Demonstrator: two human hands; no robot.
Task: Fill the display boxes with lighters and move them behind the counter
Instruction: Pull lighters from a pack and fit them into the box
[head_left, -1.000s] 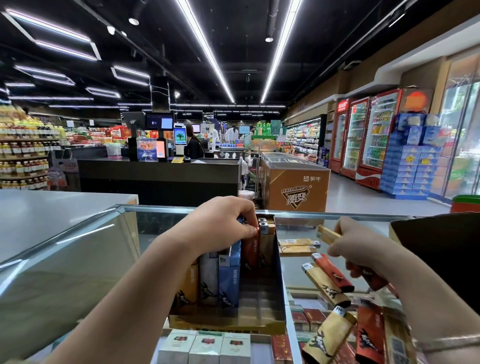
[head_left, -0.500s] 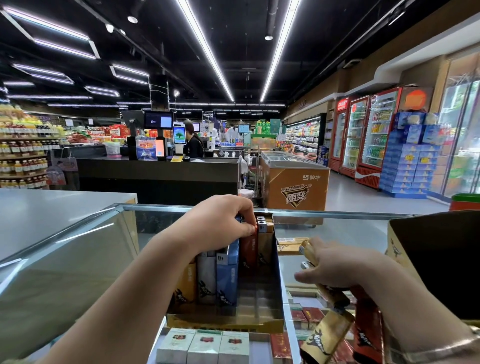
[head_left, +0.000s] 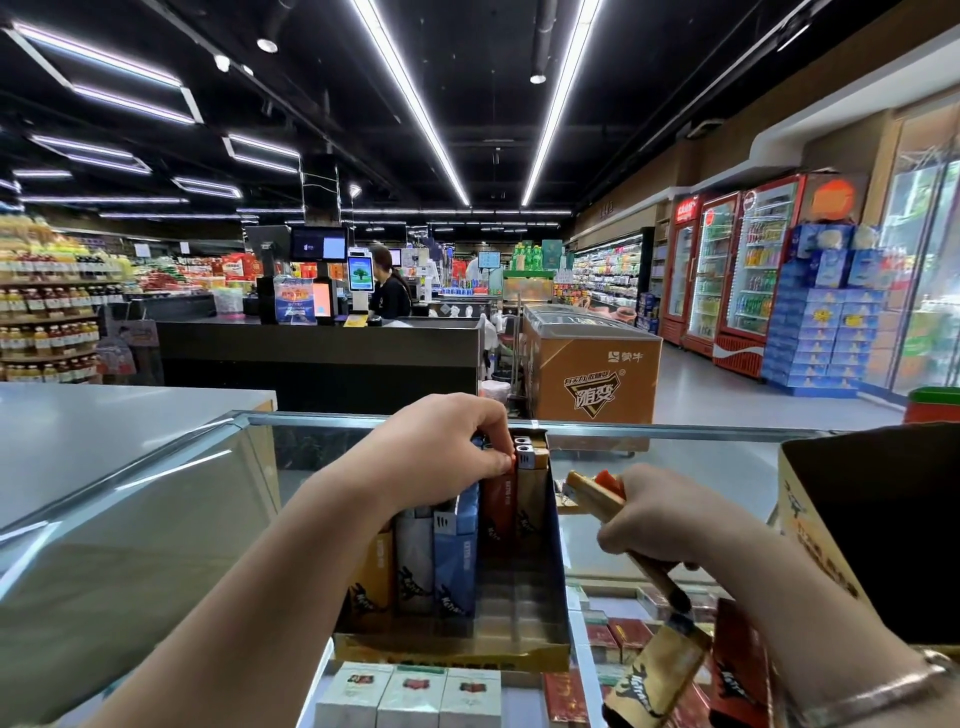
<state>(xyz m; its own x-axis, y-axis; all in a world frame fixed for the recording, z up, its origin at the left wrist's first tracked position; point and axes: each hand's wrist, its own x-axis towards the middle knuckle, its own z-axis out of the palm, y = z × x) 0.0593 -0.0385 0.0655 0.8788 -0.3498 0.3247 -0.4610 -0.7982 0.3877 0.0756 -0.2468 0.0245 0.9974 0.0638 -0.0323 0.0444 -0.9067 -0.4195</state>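
An open display box (head_left: 556, 577) stands on the glass counter (head_left: 156, 519), part filled with upright lighters: gold, grey and blue in front, red and gold behind. My left hand (head_left: 441, 441) reaches over the box and pinches the top of a red lighter (head_left: 497, 512) standing in the back row. My right hand (head_left: 670, 519), just right of the box, grips a bunch of lighters (head_left: 597, 496) in gold and red. More loose lighters (head_left: 654, 670) lie below that hand.
A tall open cardboard carton (head_left: 810, 525) stands at the right edge of the counter. Cigarette packs (head_left: 410, 696) show under the glass. Beyond the counter are a black checkout desk (head_left: 317, 358), a brown freezer chest (head_left: 592, 374) and drink fridges.
My right hand has drawn its bunch of lighters up and left toward the box. My left hand has stayed on the red lighter in the back row.
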